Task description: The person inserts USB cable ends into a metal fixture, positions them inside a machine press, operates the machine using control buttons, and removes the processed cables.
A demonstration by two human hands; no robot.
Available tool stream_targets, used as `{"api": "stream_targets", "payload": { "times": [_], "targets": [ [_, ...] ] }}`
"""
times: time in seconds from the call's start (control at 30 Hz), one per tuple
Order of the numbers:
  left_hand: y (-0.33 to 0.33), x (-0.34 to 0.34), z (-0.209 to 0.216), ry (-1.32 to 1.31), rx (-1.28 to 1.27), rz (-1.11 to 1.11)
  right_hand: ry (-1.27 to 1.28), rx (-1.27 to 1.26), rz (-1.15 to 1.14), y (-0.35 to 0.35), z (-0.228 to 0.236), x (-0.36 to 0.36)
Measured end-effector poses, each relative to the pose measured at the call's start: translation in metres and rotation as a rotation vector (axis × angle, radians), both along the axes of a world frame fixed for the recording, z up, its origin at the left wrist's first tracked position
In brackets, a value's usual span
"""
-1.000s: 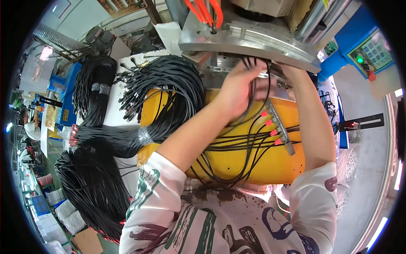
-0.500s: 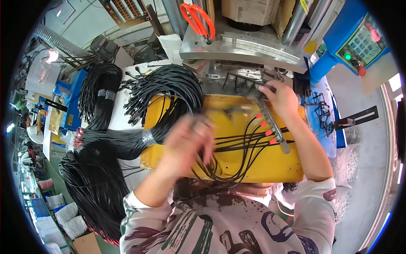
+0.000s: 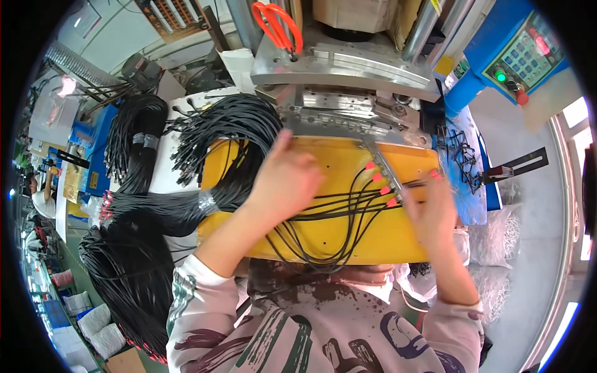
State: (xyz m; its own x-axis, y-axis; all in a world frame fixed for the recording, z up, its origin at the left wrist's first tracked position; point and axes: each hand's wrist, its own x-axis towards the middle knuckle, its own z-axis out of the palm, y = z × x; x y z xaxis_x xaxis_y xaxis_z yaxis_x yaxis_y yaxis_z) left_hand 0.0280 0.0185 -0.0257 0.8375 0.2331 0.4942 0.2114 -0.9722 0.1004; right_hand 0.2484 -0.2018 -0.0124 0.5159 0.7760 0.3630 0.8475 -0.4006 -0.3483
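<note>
My left hand [image 3: 291, 180], blurred, is raised over the left part of a yellow board [image 3: 323, 239], beside a thick bundle of black cables [image 3: 239, 177]. Its thumb points away from me; whether its fingers hold anything is unclear. My right hand [image 3: 433, 211] is smeared by motion at the near end of a narrow metal bar [image 3: 387, 171]. Small red cable ends [image 3: 381, 188] line that bar, with their black cables [image 3: 351, 230] looping across the board. A reddish spot shows at the right fingertips, too blurred to name.
Beyond the board stands a metal press [image 3: 345, 71], with orange-handled scissors [image 3: 277, 28] on it. At the right are thin black frame-like pieces [image 3: 461, 155] and a blue control panel [image 3: 525, 56]. More cable bundles [image 3: 134, 273] hang at the left.
My right hand has come back toward me from the bar's far end. My left hand has moved slightly forward. The thin dark frame-like piece near the press no longer shows there.
</note>
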Motion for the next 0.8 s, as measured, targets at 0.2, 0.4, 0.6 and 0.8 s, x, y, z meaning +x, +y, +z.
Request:
{"api": "stream_targets", "payload": {
  "times": [0.2,0.4,0.6,0.8],
  "targets": [
    [-0.081,0.035,0.006,0.029,-0.45,-0.402,0.372,0.017,0.087,0.004,-0.017,0.021],
    [-0.049,0.073,0.026,-0.381,-0.342,-0.016,0.43,0.204,0.246,0.12,-0.007,0.093],
    [-0.007,0.091,0.018,-0.411,-0.16,0.103,0.24,0.156,0.299,0.178,-0.016,0.127],
    [-0.006,0.09,0.01,0.046,-0.287,0.111,0.369,0.147,0.249,0.196,-0.023,0.129]
  ]
}}
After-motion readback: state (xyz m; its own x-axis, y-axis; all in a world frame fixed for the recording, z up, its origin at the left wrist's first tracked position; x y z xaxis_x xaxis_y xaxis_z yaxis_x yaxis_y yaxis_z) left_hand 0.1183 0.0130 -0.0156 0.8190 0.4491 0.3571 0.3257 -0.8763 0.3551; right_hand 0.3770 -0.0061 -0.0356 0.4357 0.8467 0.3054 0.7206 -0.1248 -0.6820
